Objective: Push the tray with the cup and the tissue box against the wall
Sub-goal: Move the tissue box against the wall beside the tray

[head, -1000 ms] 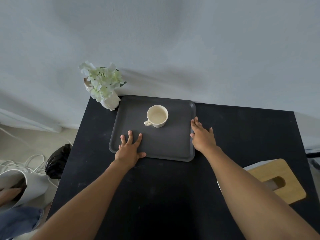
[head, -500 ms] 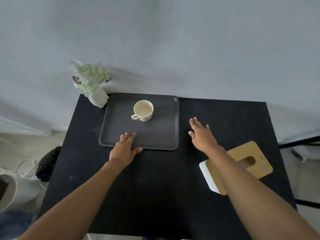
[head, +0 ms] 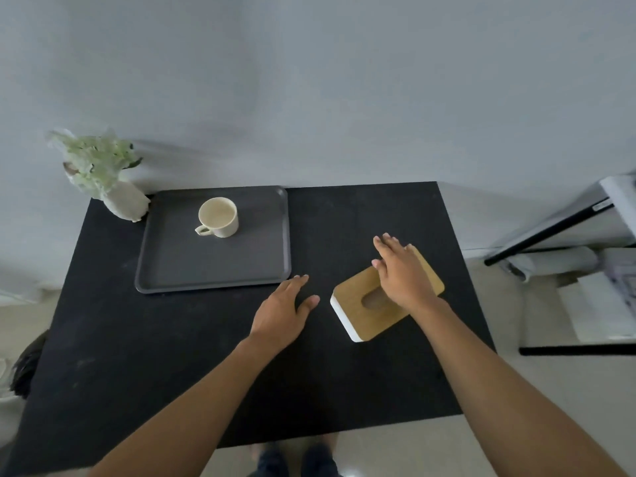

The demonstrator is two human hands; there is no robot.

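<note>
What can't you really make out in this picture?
- Head view: tissue box opening and far top, covered by the right hand; whether it presses down is unclear.
- Flower vase: blurred, detail lost.
- Cup: contents unclear.
- Dark object beside table: partly hidden.

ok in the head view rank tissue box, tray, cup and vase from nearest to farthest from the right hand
1. Tissue box: directly under the right hand, near the table's right side.
2. Tray: to the left, its far edge at the wall.
3. Cup: on the tray, toward its back.
4. Vase: far left back corner, beside the tray.
</note>
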